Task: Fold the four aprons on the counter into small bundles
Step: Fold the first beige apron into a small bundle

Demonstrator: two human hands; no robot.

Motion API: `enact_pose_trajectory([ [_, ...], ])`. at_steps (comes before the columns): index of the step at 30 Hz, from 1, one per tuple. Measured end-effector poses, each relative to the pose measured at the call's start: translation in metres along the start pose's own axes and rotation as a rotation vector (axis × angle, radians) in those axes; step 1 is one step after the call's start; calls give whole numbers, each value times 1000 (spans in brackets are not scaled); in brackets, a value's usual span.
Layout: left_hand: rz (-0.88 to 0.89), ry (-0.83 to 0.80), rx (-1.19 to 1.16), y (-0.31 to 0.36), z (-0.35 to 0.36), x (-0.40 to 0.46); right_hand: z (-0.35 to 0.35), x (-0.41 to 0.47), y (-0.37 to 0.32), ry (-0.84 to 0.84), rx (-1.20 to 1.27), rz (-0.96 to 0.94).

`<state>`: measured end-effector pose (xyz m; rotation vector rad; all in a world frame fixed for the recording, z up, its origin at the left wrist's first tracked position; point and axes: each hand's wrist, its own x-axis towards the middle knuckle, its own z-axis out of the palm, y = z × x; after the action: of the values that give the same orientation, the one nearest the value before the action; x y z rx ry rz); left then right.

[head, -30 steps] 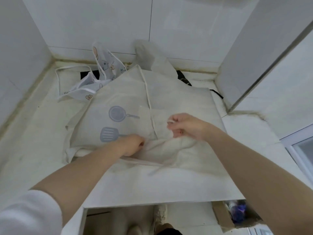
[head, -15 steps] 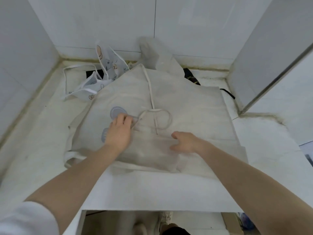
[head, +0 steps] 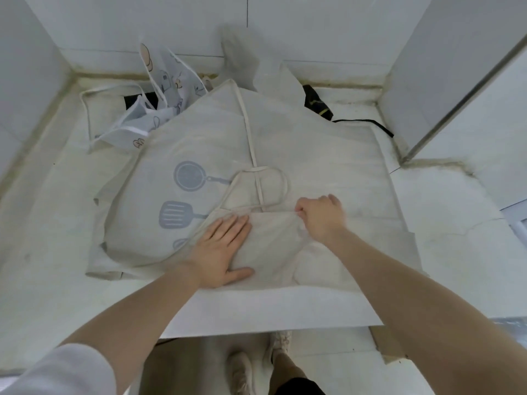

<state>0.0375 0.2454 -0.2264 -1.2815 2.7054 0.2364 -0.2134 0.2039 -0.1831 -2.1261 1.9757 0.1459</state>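
A beige apron (head: 313,155) with grey pan and spatula prints lies spread on the white counter (head: 51,252), its bottom part folded up over the middle. My left hand (head: 221,249) presses flat on that fold. My right hand (head: 320,216) pinches the fold's upper edge at the right, fingers curled. The apron's strap (head: 258,181) lies in a loop on top. A white patterned apron (head: 159,109) is crumpled at the back left. A black apron (head: 316,105) peeks out behind at the back right.
Tiled walls close in the counter at the back and both sides. A pale crumpled cloth or bag (head: 251,69) stands against the back wall. The counter's front edge (head: 271,323) runs just under my arms, with my feet (head: 242,369) on the floor below.
My left hand slid down from the pan print onto the fold and lies flat. My right hand moved up and right to the fold's upper edge and curled onto it.
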Motion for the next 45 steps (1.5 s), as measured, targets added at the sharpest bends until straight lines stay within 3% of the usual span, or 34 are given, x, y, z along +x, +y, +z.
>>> enact_pose_trajectory([
  [2, -67, 18, -19, 0, 1, -3, 5, -1, -5, 75, 134, 18],
  [4, -149, -29, -44, 2, -1, -1, 10, -10, -9, 35, 248, -47],
  [6, -244, -52, -88, 10, -6, 6, 14, -26, -5, -2, 173, -44],
  [9, -355, -49, -214, 29, -17, 28, 19, -52, 18, -3, 193, 140],
  [12, -192, 86, -371, 51, -26, 46, 25, -75, 48, 38, 321, 360],
  [15, -113, 86, -461, 82, -24, 59, 28, -99, 78, 19, 296, 559],
  [20, -460, 7, -589, 123, -16, 87, 17, -109, 114, -115, 297, 709],
  [22, -546, -27, -590, 131, -17, 92, 14, -110, 127, -47, 472, 821],
  [25, -620, -76, -539, 135, -16, 91, 10, -113, 149, 185, 897, 951],
  [29, -690, -67, -514, 144, -17, 95, -3, -111, 167, 80, 1078, 920],
  [33, -729, -38, -496, 149, -15, 98, -11, -103, 176, -112, 1143, 665],
  [37, -762, 64, -545, 148, -11, 97, -19, -86, 176, 88, 1154, 468],
  [41, -805, 91, -515, 150, -11, 100, -10, -72, 185, 226, 1225, 582],
  [45, -858, 49, -443, 153, -9, 102, -1, -68, 192, 63, 1351, 640],
])
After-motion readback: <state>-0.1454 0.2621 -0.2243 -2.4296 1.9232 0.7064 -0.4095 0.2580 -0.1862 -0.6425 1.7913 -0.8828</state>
